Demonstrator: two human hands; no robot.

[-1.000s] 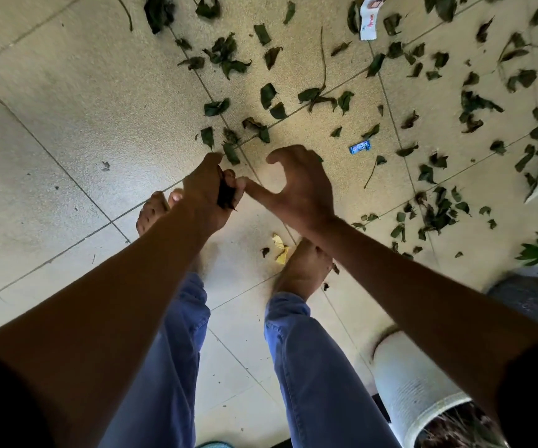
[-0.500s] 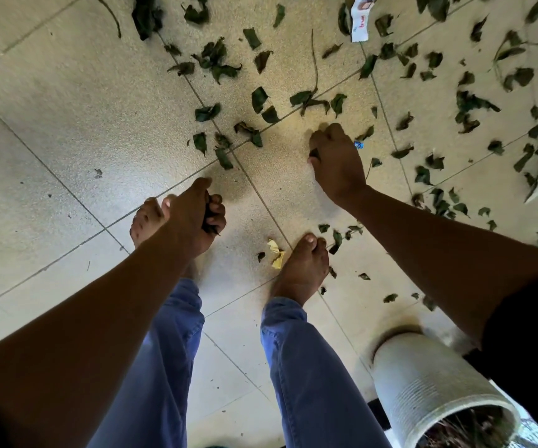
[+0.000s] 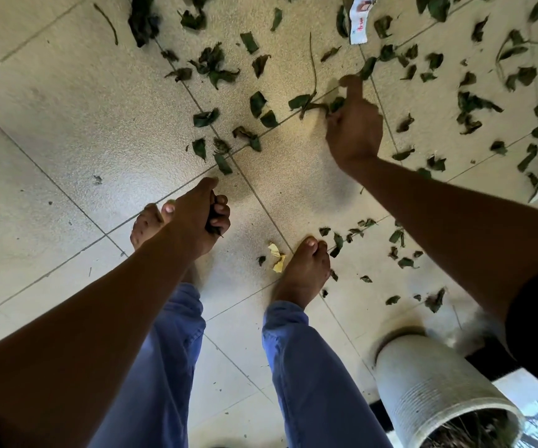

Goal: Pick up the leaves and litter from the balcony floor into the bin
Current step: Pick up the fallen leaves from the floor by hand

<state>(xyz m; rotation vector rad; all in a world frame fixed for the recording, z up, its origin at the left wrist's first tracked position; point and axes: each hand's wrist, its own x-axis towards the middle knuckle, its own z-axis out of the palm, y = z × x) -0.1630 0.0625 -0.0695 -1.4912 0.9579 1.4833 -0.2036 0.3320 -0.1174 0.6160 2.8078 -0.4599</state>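
Here we stand barefoot on pale floor tiles [image 3: 51, 101], our blue trousers [image 3: 309, 383] below us, with a ribbed grey pot [image 3: 429, 392] near our right foot [image 3: 303, 273] and a white printed wrapper [image 3: 359, 22] lying far ahead among the mess. A crumpled yellow scrap [image 3: 277, 257] sits just beside that foot's toes. Nothing blocks the way to the litter. Dark green leaves [image 3: 216, 64] lie scattered over the tiles ahead and to the right, most curled, torn or folded, some still on thin stems. Our right hand [image 3: 355, 124] reaches down into them, its grip closing on a leafy stem [image 3: 306, 103] at the fingertips, forefinger stretched forward. Our left hand [image 3: 200, 218] hangs over our left foot [image 3: 145, 223], its grip curled tight round a dark bundle of gathered leaves [image 3: 212, 219].
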